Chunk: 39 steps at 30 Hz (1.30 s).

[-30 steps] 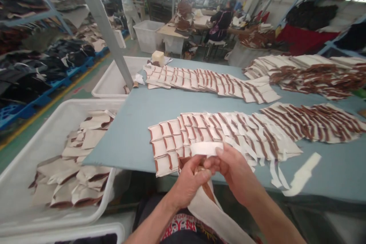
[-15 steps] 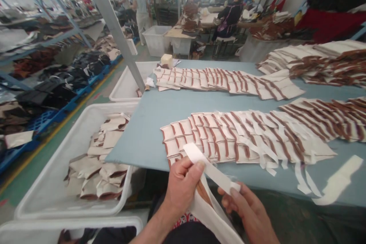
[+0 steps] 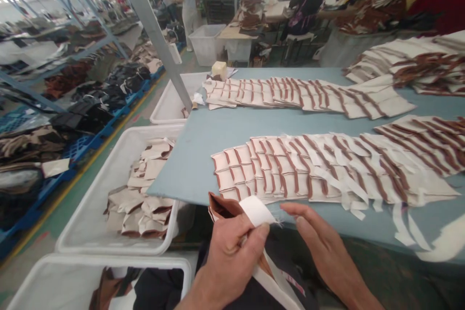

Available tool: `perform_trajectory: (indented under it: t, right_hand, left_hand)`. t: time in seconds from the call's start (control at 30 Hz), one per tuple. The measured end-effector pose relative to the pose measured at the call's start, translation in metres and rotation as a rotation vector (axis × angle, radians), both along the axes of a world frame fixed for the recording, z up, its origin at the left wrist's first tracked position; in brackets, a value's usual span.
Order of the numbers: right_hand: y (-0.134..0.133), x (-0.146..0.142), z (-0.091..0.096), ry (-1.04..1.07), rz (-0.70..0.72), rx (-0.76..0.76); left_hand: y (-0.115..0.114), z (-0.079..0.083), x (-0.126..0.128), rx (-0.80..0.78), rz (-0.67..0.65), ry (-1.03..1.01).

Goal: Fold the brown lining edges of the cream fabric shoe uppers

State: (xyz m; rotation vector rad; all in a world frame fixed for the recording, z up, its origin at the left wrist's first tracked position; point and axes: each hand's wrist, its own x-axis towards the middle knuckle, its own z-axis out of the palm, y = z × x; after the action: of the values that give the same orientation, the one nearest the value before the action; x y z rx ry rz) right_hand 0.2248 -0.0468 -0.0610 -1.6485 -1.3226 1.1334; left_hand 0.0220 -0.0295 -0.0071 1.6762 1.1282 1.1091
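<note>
My left hand (image 3: 232,252) is closed, thumb pressed on a folded brown-and-cream piece (image 3: 224,206) that looks like leather or cloth. The same pinch holds a short white strip (image 3: 256,209) lying across the piece, its right end frayed. Cream bands of the piece hang below toward my lap. To the right, my right hand (image 3: 321,240) is open with its fingers stretched toward the strip, apart from it and holding nothing. Just beyond my hands, overlapping rows of cream pieces with brown edges (image 3: 261,164) lie on the table.
The blue-grey table (image 3: 192,155) bears a second row of pieces (image 3: 254,92) behind and loose white strips (image 3: 345,186) at right. White bins (image 3: 83,218) with cream pieces stand at left, by a slanted metal post (image 3: 156,34). Other people (image 3: 187,0) are in the background.
My right hand has let go of the white strip's end and opened. The strip showing is shorter. The piece's brown opening now shows above my left hand. The view has shifted slightly left.
</note>
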Motion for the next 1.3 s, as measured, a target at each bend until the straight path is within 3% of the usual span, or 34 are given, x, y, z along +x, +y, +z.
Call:
perform_trajectory:
  t: [0.13, 0.27, 0.63, 0.9, 1.1, 1.2, 1.3]
  right_hand:
    - [0.007, -0.023, 0.047, 0.190, 0.226, 0.148]
    - [0.010, -0.047, 0.067, 0.265, 0.162, 0.161]
    - [0.009, -0.053, 0.066, 0.349, 0.167, -0.022]
    - [0.004, -0.048, 0.063, 0.460, 0.168, -0.042]
    - [0.008, -0.041, 0.046, 0.808, 0.118, -0.169]
    - [0.012, -0.039, 0.041, 0.861, 0.158, -0.258]
    - [0.015, -0.037, 0.045, 0.807, 0.268, -0.221]
  left_hand:
    - [-0.007, 0.000, 0.004, 0.053, -0.063, 0.091]
    - [-0.014, -0.003, 0.007, 0.052, -0.079, 0.159]
    - [-0.028, 0.005, 0.013, -0.041, -0.025, 0.050]
    - [-0.032, 0.001, 0.016, -0.136, 0.065, 0.005]
    - [-0.035, -0.001, 0.012, -0.240, 0.010, -0.082]
    - [-0.035, -0.004, 0.012, -0.315, -0.004, -0.112]
    - [-0.032, -0.008, 0.013, -0.364, 0.011, -0.145]
